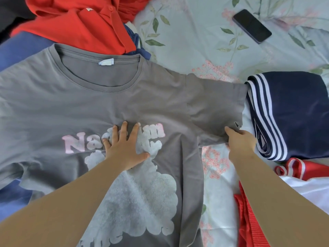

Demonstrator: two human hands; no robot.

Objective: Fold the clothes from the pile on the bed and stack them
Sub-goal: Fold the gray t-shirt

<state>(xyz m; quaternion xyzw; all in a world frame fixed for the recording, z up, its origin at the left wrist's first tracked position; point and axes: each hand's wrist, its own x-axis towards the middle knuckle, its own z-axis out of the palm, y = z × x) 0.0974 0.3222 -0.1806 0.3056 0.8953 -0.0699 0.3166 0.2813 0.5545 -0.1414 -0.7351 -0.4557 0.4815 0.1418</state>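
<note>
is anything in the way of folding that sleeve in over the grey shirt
Nothing visible. The right hand grips the sleeve; across the grey shirt lies only the left hand, pressed flat on the print. The folded navy garment sits outside, touching the sleeve's end.

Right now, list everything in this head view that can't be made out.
- Grey T-shirt: hem and left side cut off by the bottom and left edges, head view.
- Pink chest lettering: middle letters covered by the left hand.
- Right hand: fingertips tucked into the sleeve it grips.
- Lower-right red garment: partly behind the right forearm, cut by the bottom edge.
</note>
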